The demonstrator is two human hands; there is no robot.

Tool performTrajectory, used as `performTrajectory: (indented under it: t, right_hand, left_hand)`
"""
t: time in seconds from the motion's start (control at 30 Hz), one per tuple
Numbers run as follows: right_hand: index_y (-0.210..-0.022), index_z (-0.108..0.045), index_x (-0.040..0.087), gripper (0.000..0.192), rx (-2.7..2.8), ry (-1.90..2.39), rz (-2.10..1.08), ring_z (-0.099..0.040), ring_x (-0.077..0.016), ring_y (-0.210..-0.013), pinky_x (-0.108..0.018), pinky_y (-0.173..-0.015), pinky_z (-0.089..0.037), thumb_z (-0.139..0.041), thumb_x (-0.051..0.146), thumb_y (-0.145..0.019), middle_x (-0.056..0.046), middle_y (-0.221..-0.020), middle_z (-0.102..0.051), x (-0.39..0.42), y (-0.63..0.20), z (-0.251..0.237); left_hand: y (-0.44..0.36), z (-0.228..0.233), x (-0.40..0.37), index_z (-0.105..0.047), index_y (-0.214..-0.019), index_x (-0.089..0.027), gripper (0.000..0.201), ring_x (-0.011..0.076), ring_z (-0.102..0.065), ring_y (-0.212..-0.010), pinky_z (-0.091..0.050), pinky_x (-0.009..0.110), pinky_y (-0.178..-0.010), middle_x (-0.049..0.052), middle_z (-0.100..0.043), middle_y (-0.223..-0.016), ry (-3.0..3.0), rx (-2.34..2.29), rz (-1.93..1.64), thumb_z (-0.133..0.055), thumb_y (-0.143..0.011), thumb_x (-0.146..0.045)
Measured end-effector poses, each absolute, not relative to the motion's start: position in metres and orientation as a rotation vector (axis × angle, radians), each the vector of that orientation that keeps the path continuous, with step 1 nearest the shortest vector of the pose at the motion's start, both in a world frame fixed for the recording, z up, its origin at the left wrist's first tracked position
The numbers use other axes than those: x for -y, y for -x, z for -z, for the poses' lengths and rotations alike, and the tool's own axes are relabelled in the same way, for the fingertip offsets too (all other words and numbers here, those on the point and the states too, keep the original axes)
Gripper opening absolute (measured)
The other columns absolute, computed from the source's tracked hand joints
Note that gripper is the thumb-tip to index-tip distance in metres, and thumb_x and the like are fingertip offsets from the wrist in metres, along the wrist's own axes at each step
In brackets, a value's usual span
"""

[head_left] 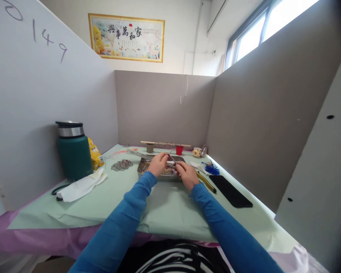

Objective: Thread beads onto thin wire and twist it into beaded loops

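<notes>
1. Head view, hands: the left hand [158, 165] is just left of the frame's centre line, its fingers drawn narrow; what it pinches, if anything, is too small to tell. The right hand [189, 176], right of it, is closed on a slim metal piece [173, 159] that slants up towards the left fingertips.

2. Head view, work spot: both hands are above the metal tray [168, 178], lower than mid-frame, which holds small beads [165, 171]. Thin grey wires [136, 152] extend left of it. A yellow handle [207, 182] shows beside the right hand; whether it joins the slim piece cannot be told.

3. Head view, step: judging by the pose, the 2 hands are at fine work on a small part at the slim piece's tip.

4. Head view, next move: it would seem to call for a steady left pinch and small, controlled turns of the right wrist, kept above the tray so that a dropped part lands inside.
</notes>
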State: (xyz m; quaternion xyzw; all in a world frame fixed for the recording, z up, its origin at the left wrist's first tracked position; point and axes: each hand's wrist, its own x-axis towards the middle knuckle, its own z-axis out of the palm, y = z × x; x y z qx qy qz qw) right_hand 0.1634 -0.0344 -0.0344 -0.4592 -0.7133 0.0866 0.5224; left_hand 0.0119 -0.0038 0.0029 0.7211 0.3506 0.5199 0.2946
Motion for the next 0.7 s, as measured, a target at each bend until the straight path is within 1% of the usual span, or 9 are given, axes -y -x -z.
performTrajectory:
  t: [0.07,0.13,0.23,0.33,0.47,0.6,0.7]
  right_hand:
    - [-0.094,-0.063,0.018,0.034,1.701,1.112,-0.224,-0.059,-0.0173,-0.072,-0.027,-0.063,-0.045,-0.039,0.041,-0.086,-0.004,-0.078,-0.065,0.033,-0.164,0.035]
    - [-0.095,-0.063,0.018,0.034,1.691,1.127,-0.224,-0.059,-0.0175,-0.072,-0.027,-0.062,-0.046,-0.039,0.041,-0.086,-0.005,-0.08,-0.066,0.033,-0.163,0.036]
    - [-0.096,-0.063,0.018,0.034,1.671,1.14,-0.22,-0.059,-0.0179,-0.073,-0.027,-0.062,-0.046,-0.04,0.041,-0.085,-0.005,-0.081,-0.066,0.033,-0.162,0.037]
    - [-0.095,-0.064,0.018,0.033,1.645,1.149,-0.238,-0.06,-0.0179,-0.073,-0.026,-0.062,-0.046,-0.041,0.04,-0.084,-0.005,-0.079,-0.067,0.034,-0.161,0.037]
    - [-0.091,-0.065,0.018,0.033,1.626,1.147,-0.278,-0.06,-0.0172,-0.072,-0.026,-0.062,-0.046,-0.041,0.04,-0.084,-0.004,-0.075,-0.067,0.034,-0.16,0.036]
    - [-0.091,-0.065,0.018,0.034,1.634,1.12,-0.331,-0.06,-0.0163,-0.069,-0.026,-0.061,-0.046,-0.041,0.04,-0.084,-0.004,-0.073,-0.066,0.033,-0.161,0.035]
    - [-0.09,-0.065,0.018,0.034,1.638,1.107,-0.359,-0.06,-0.0157,-0.067,-0.025,-0.061,-0.045,-0.04,0.04,-0.085,-0.003,-0.072,-0.066,0.031,-0.161,0.036]
  left_hand:
    - [-0.012,-0.001,0.004,-0.058,-0.078,-0.017,0.02,0.0126,-0.052,-0.059,-0.037,0.023,-0.057,0.001,-0.058,-0.064,-2.169,-1.128,-1.458,-0.041,-0.085,-0.026]
    - [-0.013,0.0,0.006,-0.059,-0.087,-0.019,0.024,0.0158,-0.057,-0.069,-0.038,0.025,-0.064,0.004,-0.063,-0.074,-2.364,-1.334,-1.447,-0.038,-0.087,-0.029]
    - [-0.015,0.003,0.009,-0.058,-0.095,-0.019,0.031,0.0187,-0.061,-0.071,-0.037,0.026,-0.064,0.007,-0.065,-0.073,-2.527,-1.644,-1.328,-0.031,-0.09,-0.033]
    - [-0.017,0.006,0.011,-0.057,-0.098,-0.018,0.035,0.0196,-0.062,-0.069,-0.036,0.026,-0.06,0.008,-0.066,-0.073,-2.612,-1.831,-1.24,-0.027,-0.092,-0.034]
    - [-0.018,0.01,0.01,-0.057,-0.097,-0.018,0.036,0.0201,-0.063,-0.071,-0.034,0.025,-0.057,0.009,-0.066,-0.076,-2.706,-1.879,-1.226,-0.024,-0.092,-0.032]
    - [-0.02,0.012,0.009,-0.057,-0.098,-0.019,0.029,0.0202,-0.063,-0.072,-0.033,0.025,-0.056,0.009,-0.066,-0.078,-2.734,-1.901,-1.227,-0.03,-0.091,-0.029]
    - [-0.02,0.013,0.01,-0.057,-0.098,-0.019,0.028,0.0195,-0.063,-0.073,-0.032,0.025,-0.056,0.009,-0.066,-0.08,-2.726,-1.909,-1.255,-0.032,-0.091,-0.028]
